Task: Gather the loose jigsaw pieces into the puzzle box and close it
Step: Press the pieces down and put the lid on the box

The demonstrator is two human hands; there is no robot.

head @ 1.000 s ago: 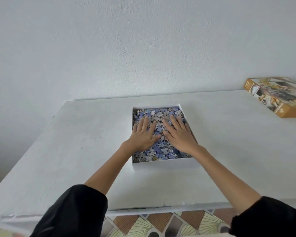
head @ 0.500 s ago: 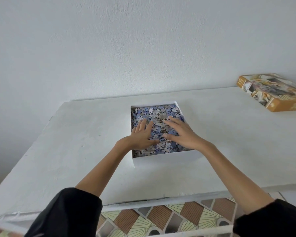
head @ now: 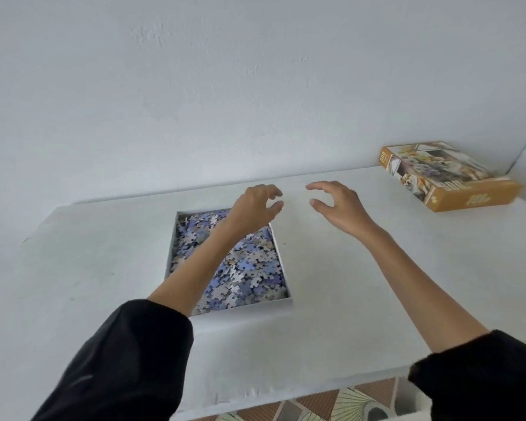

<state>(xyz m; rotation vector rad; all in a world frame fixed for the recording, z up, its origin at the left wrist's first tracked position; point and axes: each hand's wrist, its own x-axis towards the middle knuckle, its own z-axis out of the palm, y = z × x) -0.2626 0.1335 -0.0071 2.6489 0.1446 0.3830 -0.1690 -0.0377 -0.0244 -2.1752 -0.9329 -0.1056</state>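
My left hand (head: 252, 208) hovers over the 1 o'clock corner of the box (head: 249, 305). My right hand (head: 339, 208) hovers over bare counter (head: 88, 268) just beyond that corner, toward 2 o'clock. The fingers (head: 272, 191) of both hands are loosely curled, spread apart and hold nothing. The box sits open mid-counter, filled with pieces (head: 249, 268). The lid (head: 447, 177) lies well apart at 2 o'clock.

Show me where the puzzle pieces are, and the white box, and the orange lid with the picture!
puzzle pieces (head: 249, 268), head view, on the blue pieces in the middle of the pile.
white box (head: 172, 244), head view, on its left wall.
orange lid (head: 444, 174), head view, on its pictured top face.
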